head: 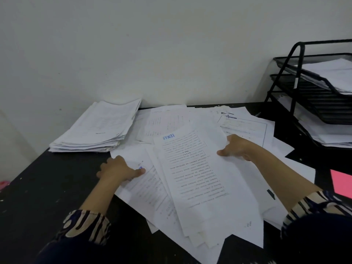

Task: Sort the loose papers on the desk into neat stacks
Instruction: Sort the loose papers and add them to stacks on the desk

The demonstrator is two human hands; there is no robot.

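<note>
Loose white printed papers (171, 122) lie scattered over the middle of the black desk (47, 187). A thick, roughly squared stack of papers (99, 126) sits at the back left by the wall. My right hand (235, 148) grips the right edge of a fanned bundle of sheets (200, 180), whose top page carries a blue stamp. My left hand (118, 169) pinches the left edge of a lower sheet (144, 185), thumb on top.
A black wire tray rack (297, 88) with papers on its tiers stands at the back right. A pink sheet (342, 184) lies at the right edge. The white wall runs along the desk's far side. Bare desk shows at the front left.
</note>
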